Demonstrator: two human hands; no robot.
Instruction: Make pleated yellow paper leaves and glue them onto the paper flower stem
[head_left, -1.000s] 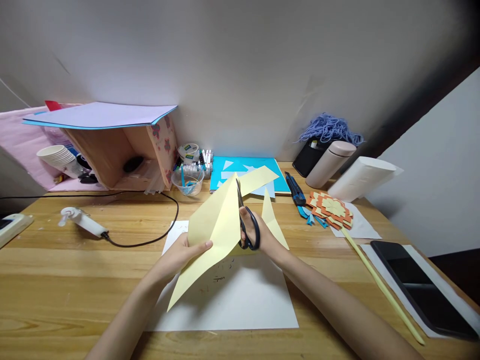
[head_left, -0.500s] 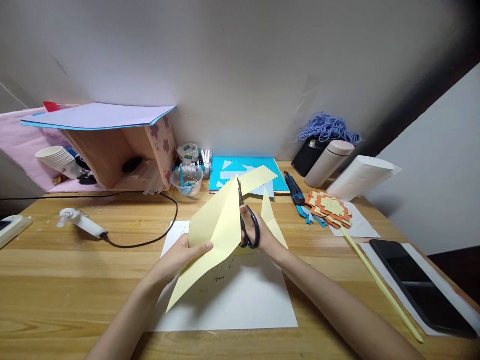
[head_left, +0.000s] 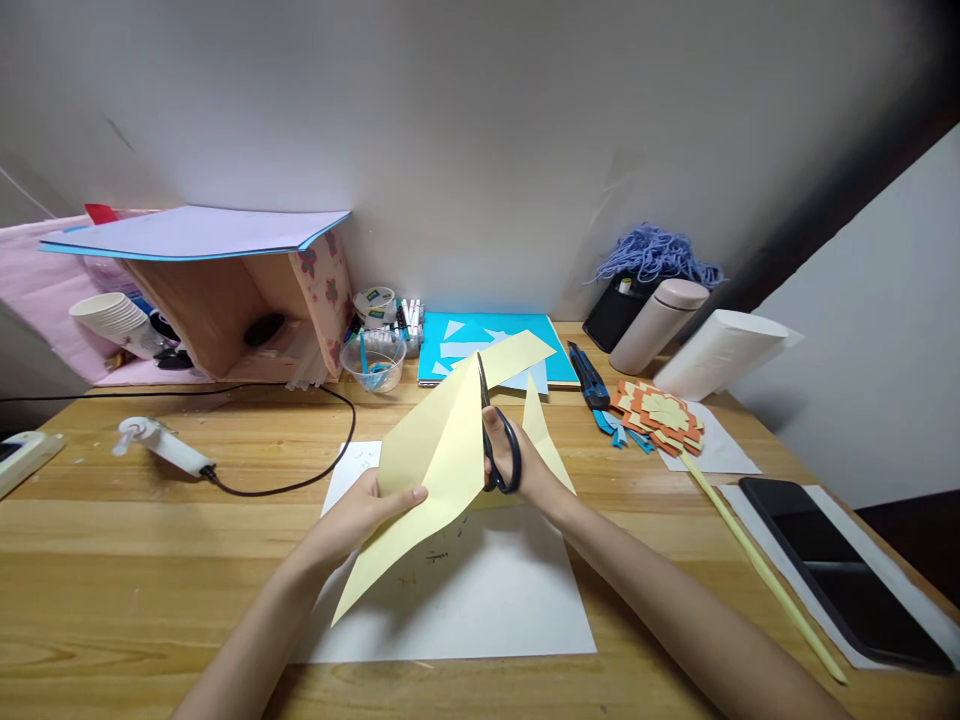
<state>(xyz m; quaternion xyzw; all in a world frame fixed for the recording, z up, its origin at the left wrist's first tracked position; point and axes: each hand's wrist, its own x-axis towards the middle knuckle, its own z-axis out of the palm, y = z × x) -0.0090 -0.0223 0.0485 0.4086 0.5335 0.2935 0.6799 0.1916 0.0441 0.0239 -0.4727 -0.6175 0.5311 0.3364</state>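
My left hand pinches a creased sheet of pale yellow paper, thumb on top and the other fingers hidden beneath. In my right hand are dark-handled scissors, their blades pointing away from me along the sheet's right edge near its top corner. The blades look nearly closed. Both hands are above a white sheet with small coloured marks. Beyond the scissors a yellow strip lies over the blue paper, and a pointed yellow offcut is right of my right hand.
At the back left stands an open box beside a clear bowl. A glue gun trails its black cord on the left. To the right are a utility knife, a paper flower, a bottle and a phone.
The yellow sheet and the scissors have shifted very slightly to the right. Both hands keep their holds.
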